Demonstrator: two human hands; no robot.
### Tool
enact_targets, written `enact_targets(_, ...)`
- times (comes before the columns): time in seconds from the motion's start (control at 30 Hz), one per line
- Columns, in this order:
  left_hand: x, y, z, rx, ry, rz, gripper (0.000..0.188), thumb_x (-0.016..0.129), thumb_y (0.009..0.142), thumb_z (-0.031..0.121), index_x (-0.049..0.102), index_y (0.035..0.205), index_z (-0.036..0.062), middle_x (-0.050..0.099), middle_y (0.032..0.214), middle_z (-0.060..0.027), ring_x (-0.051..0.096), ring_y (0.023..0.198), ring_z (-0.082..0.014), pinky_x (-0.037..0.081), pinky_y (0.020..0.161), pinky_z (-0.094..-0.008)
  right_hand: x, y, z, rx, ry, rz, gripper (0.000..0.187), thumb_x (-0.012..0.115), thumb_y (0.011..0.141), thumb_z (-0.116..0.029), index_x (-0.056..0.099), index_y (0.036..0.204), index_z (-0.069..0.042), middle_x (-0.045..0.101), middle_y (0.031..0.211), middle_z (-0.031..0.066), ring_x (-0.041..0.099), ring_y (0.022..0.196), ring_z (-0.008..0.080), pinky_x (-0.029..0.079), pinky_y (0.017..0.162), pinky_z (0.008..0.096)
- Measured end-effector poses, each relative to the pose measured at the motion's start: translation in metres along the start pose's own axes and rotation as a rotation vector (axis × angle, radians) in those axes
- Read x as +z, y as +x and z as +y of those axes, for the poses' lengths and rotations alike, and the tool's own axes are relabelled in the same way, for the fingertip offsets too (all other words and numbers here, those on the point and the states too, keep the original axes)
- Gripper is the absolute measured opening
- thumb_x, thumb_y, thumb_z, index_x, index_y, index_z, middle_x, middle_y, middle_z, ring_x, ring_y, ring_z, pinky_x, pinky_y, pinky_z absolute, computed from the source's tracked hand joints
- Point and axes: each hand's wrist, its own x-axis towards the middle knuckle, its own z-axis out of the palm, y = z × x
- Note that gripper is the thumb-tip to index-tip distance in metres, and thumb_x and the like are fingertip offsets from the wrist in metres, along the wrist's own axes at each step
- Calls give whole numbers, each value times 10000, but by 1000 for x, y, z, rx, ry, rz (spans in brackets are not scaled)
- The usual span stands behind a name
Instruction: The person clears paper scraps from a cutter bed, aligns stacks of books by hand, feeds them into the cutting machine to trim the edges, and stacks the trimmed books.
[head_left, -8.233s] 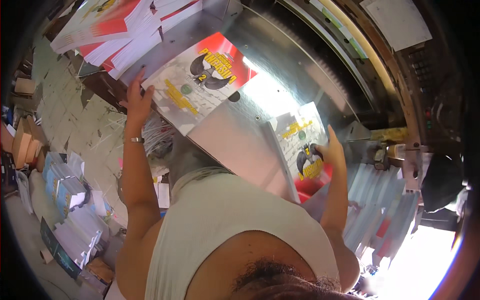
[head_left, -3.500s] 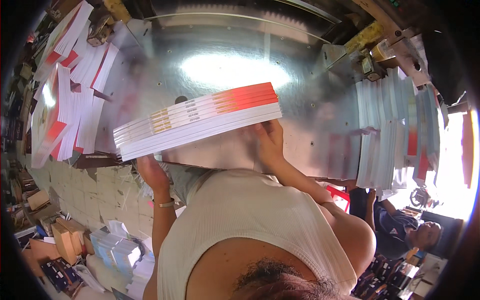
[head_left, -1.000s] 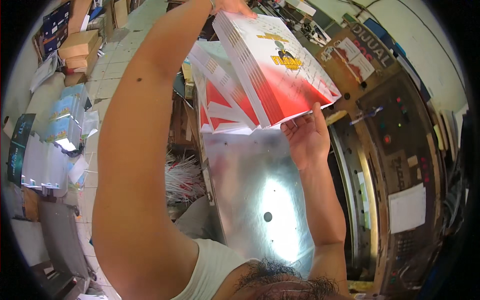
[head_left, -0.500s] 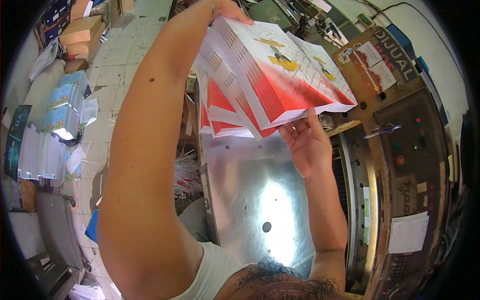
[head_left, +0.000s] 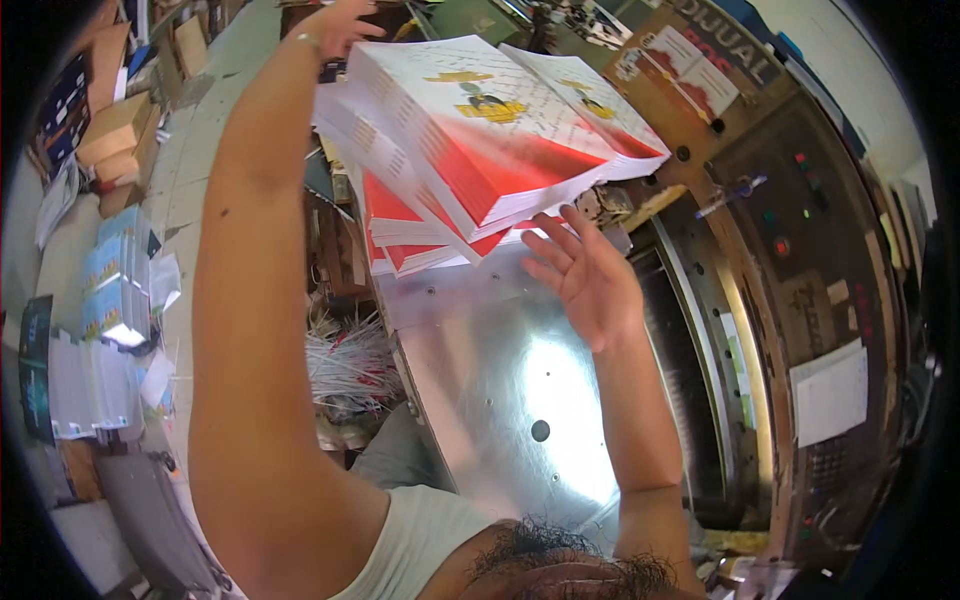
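A thick stack of booklets (head_left: 480, 140) with white and red covers lies at the far end of a bare metal work table (head_left: 460, 350). Beside it on the right is another stack of the same booklets (head_left: 590, 105). More red and white booklets (head_left: 395, 215) lie under them, turned at different angles. Off the far left corner of the stack, my left hand (head_left: 345, 28) is open with its fingers apart, holding nothing. My right hand (head_left: 592, 280) is open, palm up, just below the stack's near edge. I cannot tell whether its fingertips touch the booklets.
A machine panel (head_left: 800, 280) with small lights, a pen (head_left: 730, 196) and a paper sheet (head_left: 830, 395) runs along the right. Shredded paper strips (head_left: 345, 360) heap left of the table. Stacked booklets (head_left: 115, 275) and cardboard boxes (head_left: 118, 140) line the left side.
My left hand has let go of the stack's far corner and moved left. The fingers of my right hand have come away from the near edge and spread. The view has shifted.
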Motion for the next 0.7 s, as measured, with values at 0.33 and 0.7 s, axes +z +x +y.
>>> enact_targets(0.33,56,-168,-65,700,-227,728,420,520,1015,247,537,1329,-32,635,1232,-159,625,1143,-234,467,1016,-351,-132,-265,114,37,-117,689,594,555,999,-319,368,1483,-29,538,1341,225,620,1096,312,527,933,449)
enact_targets(0.7,346,-328,-203,566,111,77,265,664,871,58,638,1132,28,658,1060,-93,618,986,-190,484,876,-329,-84,-429,173,-104,103,1094,482,551,1019,-229,420,1432,-18,597,1220,139,643,963,193,555,831,306)
